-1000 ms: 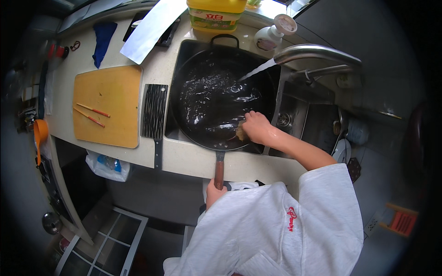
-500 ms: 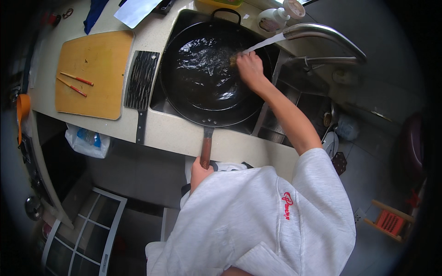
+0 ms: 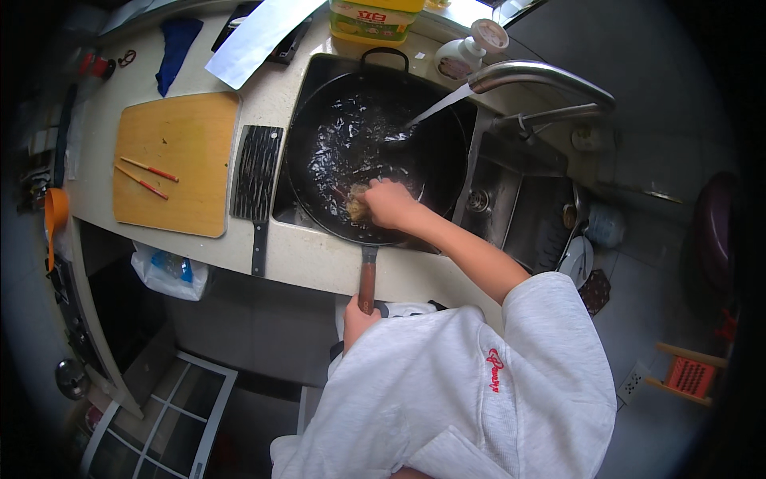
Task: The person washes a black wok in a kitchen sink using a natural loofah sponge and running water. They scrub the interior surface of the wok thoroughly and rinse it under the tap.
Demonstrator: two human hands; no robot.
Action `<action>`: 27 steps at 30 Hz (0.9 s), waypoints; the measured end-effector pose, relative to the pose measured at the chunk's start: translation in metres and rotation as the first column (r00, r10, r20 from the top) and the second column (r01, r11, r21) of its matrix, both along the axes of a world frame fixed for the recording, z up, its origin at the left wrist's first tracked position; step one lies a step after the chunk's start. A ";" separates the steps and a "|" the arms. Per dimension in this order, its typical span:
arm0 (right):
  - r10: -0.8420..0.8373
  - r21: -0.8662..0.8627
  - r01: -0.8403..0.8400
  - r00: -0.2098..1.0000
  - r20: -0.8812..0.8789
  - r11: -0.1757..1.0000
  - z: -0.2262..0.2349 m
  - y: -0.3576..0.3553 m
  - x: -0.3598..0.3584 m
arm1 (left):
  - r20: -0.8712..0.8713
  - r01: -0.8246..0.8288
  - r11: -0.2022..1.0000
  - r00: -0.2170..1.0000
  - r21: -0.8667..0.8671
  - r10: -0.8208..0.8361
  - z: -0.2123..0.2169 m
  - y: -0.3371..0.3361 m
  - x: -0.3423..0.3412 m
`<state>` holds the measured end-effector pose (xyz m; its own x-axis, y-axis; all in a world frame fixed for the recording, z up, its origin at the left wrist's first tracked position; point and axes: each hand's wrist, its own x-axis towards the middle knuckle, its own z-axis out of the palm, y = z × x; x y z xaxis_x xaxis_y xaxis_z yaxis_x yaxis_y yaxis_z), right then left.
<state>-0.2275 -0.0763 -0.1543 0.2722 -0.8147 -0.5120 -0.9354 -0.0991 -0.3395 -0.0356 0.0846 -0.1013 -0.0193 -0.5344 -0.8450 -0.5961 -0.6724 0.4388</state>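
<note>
A large black wok [image 3: 437, 172] rests over the sink, with rippling water inside it. My left hand [image 3: 360, 321] is wrapped round its brown wooden handle [image 3: 367, 279], close to my body. Inside the wok, my right hand [image 3: 392, 204] is closed on a tan, fibrous scrubber [image 3: 357, 207], which touches the near wall just beyond the handle. A stream of water [image 3: 439, 106] falls from the curved metal faucet [image 3: 550, 76] into the far right part of the wok, away from my fingers.
Left of the sink lie a cleaver [image 3: 258, 172] and a wooden cutting board [image 3: 179, 199] bearing two red-ended chopsticks [image 3: 150, 169]. Behind the wok stand a yellow container [image 3: 371, 22] and a white pump bottle [image 3: 458, 60]. The second sink basin [image 3: 499, 191] is to the right.
My right hand has moved the scrubber from beside the water stream toward me, to the wok's near side. My left hand keeps its grip on the handle. The whole view has shifted slightly.
</note>
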 end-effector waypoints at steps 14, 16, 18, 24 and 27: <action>-0.270 -0.311 0.152 0.883 -0.383 0.938 0.025 -0.026 -0.101 | -0.048 -0.033 0.998 0.998 -0.061 0.030 -0.018 0.012 0.007; -0.342 -0.372 0.194 0.856 -0.388 0.907 0.022 -0.036 -0.101 | -0.031 -0.036 0.997 0.999 -0.067 0.034 -0.016 0.012 0.005; -0.366 -0.423 0.197 0.855 -0.368 0.885 0.024 -0.044 -0.099 | -0.003 -0.031 0.998 1.000 -0.056 0.031 -0.011 0.009 0.004; -0.437 -0.553 0.291 0.887 -0.151 0.781 -0.012 -0.066 -0.095 | -0.035 -0.032 0.998 0.999 -0.061 0.030 -0.012 0.008 0.004; -0.461 -0.611 0.316 0.883 -0.091 0.726 -0.035 -0.089 -0.075 | -0.021 -0.034 0.998 0.999 -0.044 0.033 -0.010 0.008 0.002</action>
<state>-0.3025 -0.1651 -0.1890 -0.1954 -0.9782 0.0706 -0.9751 0.1861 -0.1209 -0.0337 0.0924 -0.1111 -0.0172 -0.5721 -0.8200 -0.5642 -0.6715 0.4804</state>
